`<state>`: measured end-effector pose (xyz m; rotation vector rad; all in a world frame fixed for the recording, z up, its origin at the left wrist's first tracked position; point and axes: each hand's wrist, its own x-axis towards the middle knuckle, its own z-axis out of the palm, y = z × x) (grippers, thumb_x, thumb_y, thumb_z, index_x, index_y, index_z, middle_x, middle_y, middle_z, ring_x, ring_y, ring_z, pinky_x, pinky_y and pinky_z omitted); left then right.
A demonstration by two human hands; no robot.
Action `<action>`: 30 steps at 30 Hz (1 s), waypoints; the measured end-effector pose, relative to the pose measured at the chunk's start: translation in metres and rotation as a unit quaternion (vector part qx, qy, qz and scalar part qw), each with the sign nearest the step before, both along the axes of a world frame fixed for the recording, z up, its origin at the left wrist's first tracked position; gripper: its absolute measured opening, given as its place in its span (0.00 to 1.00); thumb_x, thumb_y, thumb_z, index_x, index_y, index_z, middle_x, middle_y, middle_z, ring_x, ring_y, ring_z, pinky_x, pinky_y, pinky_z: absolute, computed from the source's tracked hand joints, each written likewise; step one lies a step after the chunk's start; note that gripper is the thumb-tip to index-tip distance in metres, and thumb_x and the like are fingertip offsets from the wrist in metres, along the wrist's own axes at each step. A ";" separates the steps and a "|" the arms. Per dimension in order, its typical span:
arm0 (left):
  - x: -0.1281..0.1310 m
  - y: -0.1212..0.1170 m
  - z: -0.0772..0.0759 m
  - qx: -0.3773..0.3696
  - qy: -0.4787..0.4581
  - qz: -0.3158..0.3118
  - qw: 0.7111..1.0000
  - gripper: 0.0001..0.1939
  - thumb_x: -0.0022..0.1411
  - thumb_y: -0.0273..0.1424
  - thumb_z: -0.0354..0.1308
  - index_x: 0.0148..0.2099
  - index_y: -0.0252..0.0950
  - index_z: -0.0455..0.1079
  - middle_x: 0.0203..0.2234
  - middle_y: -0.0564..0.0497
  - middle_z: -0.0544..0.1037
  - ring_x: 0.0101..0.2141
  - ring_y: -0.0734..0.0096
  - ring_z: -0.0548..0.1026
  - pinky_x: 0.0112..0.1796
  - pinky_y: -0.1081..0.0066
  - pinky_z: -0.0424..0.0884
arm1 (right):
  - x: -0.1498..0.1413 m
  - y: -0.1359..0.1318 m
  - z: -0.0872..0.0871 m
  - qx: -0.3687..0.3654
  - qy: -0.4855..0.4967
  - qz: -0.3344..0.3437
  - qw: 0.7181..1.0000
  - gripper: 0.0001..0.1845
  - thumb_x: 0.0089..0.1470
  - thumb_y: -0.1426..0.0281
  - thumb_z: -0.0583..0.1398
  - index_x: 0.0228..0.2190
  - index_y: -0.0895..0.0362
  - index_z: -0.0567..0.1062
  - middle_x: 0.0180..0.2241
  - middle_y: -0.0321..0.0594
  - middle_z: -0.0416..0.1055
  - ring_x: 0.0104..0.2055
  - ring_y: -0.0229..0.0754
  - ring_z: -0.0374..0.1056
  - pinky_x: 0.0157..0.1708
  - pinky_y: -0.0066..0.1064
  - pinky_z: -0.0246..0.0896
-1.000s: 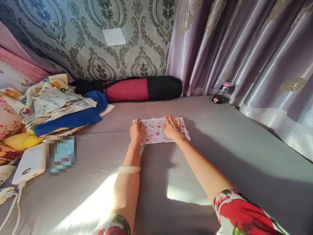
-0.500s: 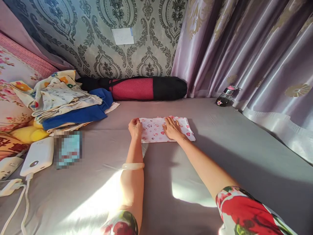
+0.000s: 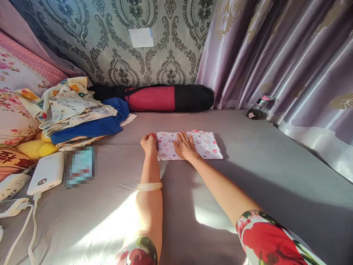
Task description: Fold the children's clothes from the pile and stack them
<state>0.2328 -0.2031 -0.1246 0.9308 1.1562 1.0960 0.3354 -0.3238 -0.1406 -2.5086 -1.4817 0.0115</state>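
A folded white cloth [image 3: 206, 143] with pink hearts and small flower prints lies flat on the grey bed sheet. My right hand [image 3: 185, 145] rests palm down on its middle, fingers stretched out. Beside the cloth's left edge is my left hand [image 3: 149, 143], its fingers curled closed. Those fingertips are close to the edge, and whether they pinch anything is hidden. A pale bangle [image 3: 149, 187] circles my left forearm.
At the left are piled clothes [image 3: 82, 114], a white power bank [image 3: 46, 173] with cables, a power strip [image 3: 13, 186] and a blurred light-blue item [image 3: 81, 166]. A red-and-black rolled bag [image 3: 154, 98] lies along the wall. Near the curtain stands a bottle [image 3: 257, 108].
My right hand has slid left across the cloth, from its right half toward the middle. My left hand has shifted slightly left, off the cloth's edge. The view has turned a little.
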 end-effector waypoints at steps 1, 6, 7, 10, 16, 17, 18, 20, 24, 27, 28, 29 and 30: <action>0.000 0.000 0.001 -0.006 -0.015 0.009 1.000 0.13 0.50 0.23 0.51 0.38 0.30 0.73 0.29 0.47 0.78 0.35 0.68 0.78 0.39 0.69 0.74 | 0.000 0.000 0.000 0.000 0.001 0.001 1.000 0.33 0.68 0.60 0.41 0.66 0.66 0.54 0.70 0.51 0.43 0.72 0.47 0.35 0.67 0.48 0.27; 0.000 -0.001 0.003 -0.023 -0.048 0.020 0.998 0.10 0.49 0.21 0.51 0.34 0.31 0.71 0.25 0.51 0.75 0.31 0.71 0.77 0.39 0.69 0.73 | -0.002 -0.001 0.007 -0.004 0.012 -0.001 1.000 0.32 0.68 0.61 0.42 0.66 0.66 0.54 0.70 0.51 0.43 0.72 0.49 0.35 0.67 0.49 0.28; 0.000 -0.001 0.004 -0.024 -0.050 0.020 0.998 0.10 0.50 0.21 0.51 0.34 0.31 0.70 0.25 0.51 0.75 0.31 0.71 0.77 0.39 0.69 0.73 | -0.004 0.000 0.009 -0.004 0.014 -0.002 1.000 0.32 0.68 0.61 0.42 0.66 0.66 0.55 0.69 0.52 0.44 0.72 0.50 0.36 0.67 0.50 0.28; 0.000 -0.001 0.004 -0.022 -0.052 0.023 0.998 0.09 0.50 0.22 0.51 0.34 0.32 0.70 0.26 0.51 0.75 0.30 0.72 0.76 0.37 0.70 0.72 | -0.012 0.007 0.014 0.010 0.016 0.007 1.000 0.31 0.67 0.62 0.43 0.65 0.66 0.56 0.69 0.53 0.45 0.71 0.51 0.37 0.67 0.52 0.29; -0.002 -0.001 0.004 -0.015 -0.055 0.035 0.998 0.09 0.49 0.23 0.51 0.34 0.32 0.69 0.26 0.51 0.75 0.29 0.72 0.75 0.34 0.71 0.71 | -0.029 0.024 0.010 0.006 0.033 0.041 0.999 0.31 0.67 0.62 0.42 0.65 0.65 0.56 0.69 0.51 0.45 0.71 0.50 0.39 0.67 0.51 0.31; -0.003 0.000 0.004 -0.015 -0.057 0.036 0.998 0.09 0.49 0.23 0.51 0.34 0.32 0.69 0.26 0.51 0.75 0.29 0.72 0.76 0.34 0.71 0.71 | -0.030 0.025 0.008 0.003 0.034 0.041 0.999 0.31 0.67 0.62 0.42 0.65 0.65 0.56 0.69 0.52 0.46 0.71 0.50 0.39 0.67 0.51 0.30; -0.003 0.000 0.004 -0.016 -0.058 0.038 0.997 0.09 0.49 0.23 0.51 0.35 0.32 0.69 0.26 0.51 0.75 0.29 0.72 0.76 0.34 0.71 0.71 | -0.030 0.026 0.007 0.001 0.033 0.040 0.999 0.31 0.67 0.62 0.42 0.65 0.65 0.56 0.69 0.52 0.46 0.71 0.50 0.39 0.67 0.51 0.30; -0.003 0.001 0.004 -0.018 -0.062 0.040 0.997 0.09 0.49 0.23 0.51 0.35 0.32 0.69 0.26 0.51 0.75 0.29 0.72 0.75 0.34 0.71 0.71 | -0.030 0.025 0.004 0.001 0.030 0.040 0.999 0.31 0.67 0.62 0.42 0.65 0.64 0.56 0.69 0.51 0.46 0.71 0.50 0.39 0.67 0.51 0.29; -0.002 0.002 0.003 -0.013 -0.066 0.042 0.997 0.09 0.49 0.24 0.51 0.35 0.32 0.69 0.26 0.51 0.75 0.29 0.73 0.75 0.33 0.72 0.70 | -0.030 0.023 0.007 -0.001 0.026 0.040 0.999 0.31 0.67 0.62 0.43 0.65 0.65 0.56 0.69 0.51 0.46 0.71 0.51 0.40 0.67 0.51 0.30; -0.003 0.003 0.003 -0.009 -0.074 0.054 0.996 0.09 0.50 0.25 0.52 0.35 0.33 0.69 0.26 0.51 0.75 0.28 0.74 0.75 0.32 0.73 0.69 | -0.033 0.027 0.014 -0.003 0.023 0.035 0.999 0.30 0.66 0.63 0.44 0.64 0.65 0.59 0.68 0.53 0.48 0.70 0.53 0.42 0.67 0.53 0.33; -0.003 0.004 0.004 -0.007 -0.078 0.062 0.995 0.08 0.50 0.25 0.52 0.35 0.33 0.69 0.26 0.51 0.75 0.28 0.74 0.74 0.31 0.73 0.69 | -0.034 0.029 0.017 0.004 0.018 0.040 0.999 0.29 0.66 0.64 0.45 0.63 0.65 0.60 0.68 0.53 0.49 0.70 0.53 0.42 0.67 0.53 0.33; -0.004 0.004 0.005 -0.005 -0.082 0.070 0.994 0.08 0.50 0.25 0.51 0.35 0.33 0.69 0.26 0.51 0.75 0.27 0.74 0.74 0.30 0.74 0.68 | -0.036 0.033 0.019 0.015 0.013 0.050 0.999 0.29 0.66 0.65 0.45 0.63 0.64 0.61 0.68 0.53 0.50 0.70 0.53 0.42 0.67 0.53 0.32; -0.004 0.004 0.006 -0.002 -0.084 0.078 0.993 0.08 0.50 0.25 0.51 0.35 0.33 0.68 0.25 0.51 0.74 0.27 0.74 0.74 0.30 0.74 0.67 | -0.038 0.037 0.020 0.026 0.009 0.064 0.998 0.28 0.65 0.65 0.45 0.62 0.63 0.61 0.68 0.52 0.50 0.70 0.52 0.42 0.67 0.53 0.32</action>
